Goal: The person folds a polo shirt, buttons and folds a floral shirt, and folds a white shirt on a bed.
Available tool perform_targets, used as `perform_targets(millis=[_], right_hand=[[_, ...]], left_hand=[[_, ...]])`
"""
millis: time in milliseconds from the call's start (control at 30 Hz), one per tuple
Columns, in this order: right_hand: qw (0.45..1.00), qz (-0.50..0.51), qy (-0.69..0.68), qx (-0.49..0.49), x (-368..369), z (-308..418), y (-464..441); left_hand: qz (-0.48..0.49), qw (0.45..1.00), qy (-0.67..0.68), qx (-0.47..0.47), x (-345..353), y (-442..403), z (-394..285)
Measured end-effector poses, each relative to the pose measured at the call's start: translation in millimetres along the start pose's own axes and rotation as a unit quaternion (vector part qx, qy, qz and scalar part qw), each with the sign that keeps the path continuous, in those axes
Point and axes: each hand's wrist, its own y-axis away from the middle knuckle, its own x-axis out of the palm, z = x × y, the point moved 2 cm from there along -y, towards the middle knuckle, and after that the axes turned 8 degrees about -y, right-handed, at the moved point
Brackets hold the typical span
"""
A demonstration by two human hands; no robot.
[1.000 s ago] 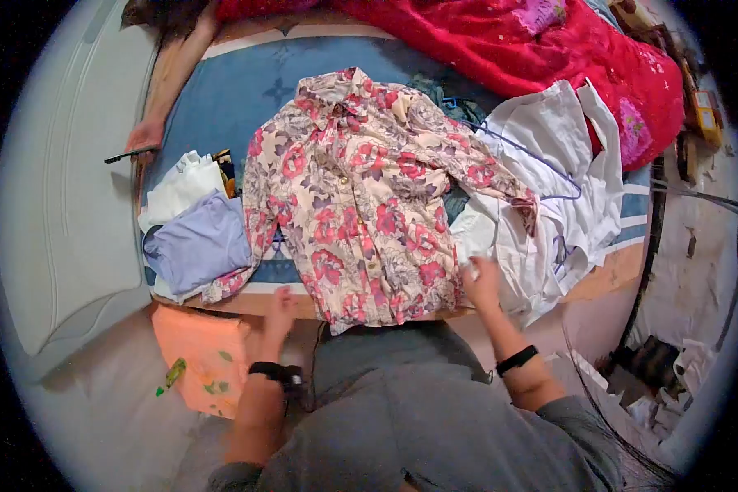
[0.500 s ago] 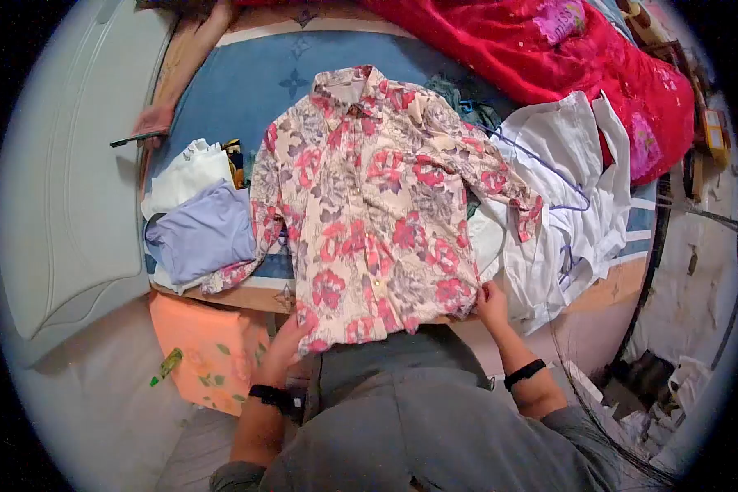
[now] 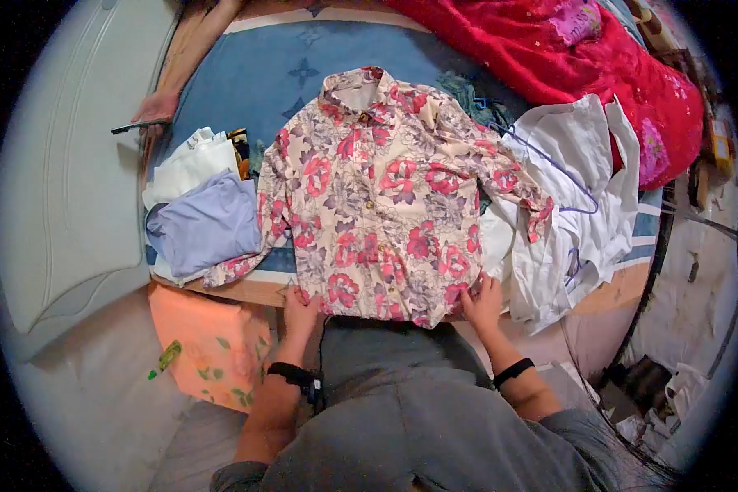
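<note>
A floral shirt (image 3: 377,205), cream with red and grey flowers, lies spread front side up on the bed (image 3: 262,74), its collar pointing away from me. My left hand (image 3: 301,310) grips the hem at its left corner. At the right corner of the hem, my right hand (image 3: 482,302) has its fingers closed on the fabric. One sleeve reaches out over white clothes on the right; the other runs down on the left, its cuff beside a folded lavender garment (image 3: 205,225).
White garments (image 3: 582,180) with a purple hanger (image 3: 549,168) lie on the right, a red blanket (image 3: 500,41) behind. Folded white clothes (image 3: 197,164) sit left. Another person's hand (image 3: 157,108) holds a phone (image 3: 139,126). An orange box (image 3: 209,344) stands below the bed edge.
The shirt's hem has shifted slightly and lies straighter. My left hand has moved up toward the bed edge, and my right hand has come a little inward. Both keep hold.
</note>
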Motion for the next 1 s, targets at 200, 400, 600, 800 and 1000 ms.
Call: perform_targets(millis=[200, 400, 600, 800, 1000], right_hand=[[0.983, 0.025, -0.122, 0.131, 14.0, -19.3, -42.3], [0.987, -0.04, -0.107, 0.114, -8.5, -24.4, -54.3], [0.952, -0.008, -0.191, -0.237, -14.3, 118.6, -150.2], [0.907, 0.018, -0.227, -0.355, 45.3, 222.3, -217.5], [0.945, -0.001, -0.171, -0.28, 63.0, 223.9, -227.5]], left_hand=[[0.112, 0.989, 0.084, -0.054, 0.0, -61.8, -10.5], [0.012, 0.998, -0.054, 0.02, -33.0, -83.0, -27.1], [-0.03, 0.984, 0.037, 0.17, -28.8, -108.9, -167.0], [-0.177, 0.924, -0.094, 0.325, 43.7, -145.4, -249.1], [-0.088, 0.962, -0.013, 0.259, 48.0, -163.8, -232.5]])
